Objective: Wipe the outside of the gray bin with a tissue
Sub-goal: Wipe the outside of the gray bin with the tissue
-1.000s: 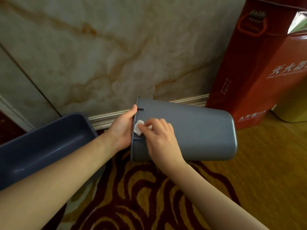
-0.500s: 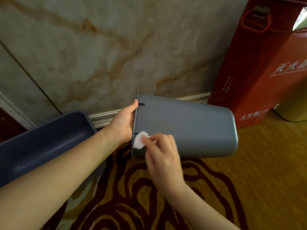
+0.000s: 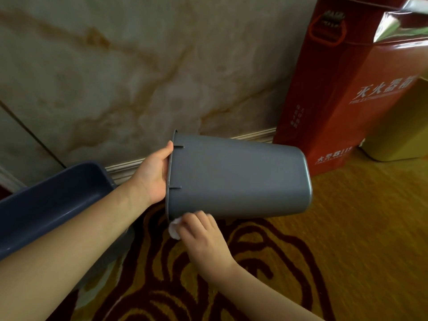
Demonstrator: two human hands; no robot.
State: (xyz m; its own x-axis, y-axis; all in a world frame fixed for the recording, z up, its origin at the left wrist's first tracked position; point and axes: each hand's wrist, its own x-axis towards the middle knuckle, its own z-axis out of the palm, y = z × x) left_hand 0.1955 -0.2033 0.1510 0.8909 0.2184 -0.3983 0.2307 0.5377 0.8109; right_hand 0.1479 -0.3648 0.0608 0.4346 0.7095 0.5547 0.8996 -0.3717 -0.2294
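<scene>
The gray bin (image 3: 238, 179) is held on its side above the carpet, its open rim facing left and its base pointing right. My left hand (image 3: 154, 176) grips that rim, thumb on the outside and fingers hidden inside. A crumpled white tissue (image 3: 174, 229) is pinched in my right hand (image 3: 203, 237), pressed against the bin's lower edge close to the rim. Most of the tissue is hidden by my fingers.
A dark blue tray (image 3: 53, 202) lies at the left under my left forearm. A red fire-extinguisher box (image 3: 342, 89) stands against the marble wall (image 3: 139, 66) at the right, with a yellow container (image 3: 400, 130) beside it. Patterned carpet (image 3: 254, 274) covers the floor.
My right hand has slid the tissue down the bin's side, from the upper part near the rim to its bottom edge. The bin's base has tipped slightly downward.
</scene>
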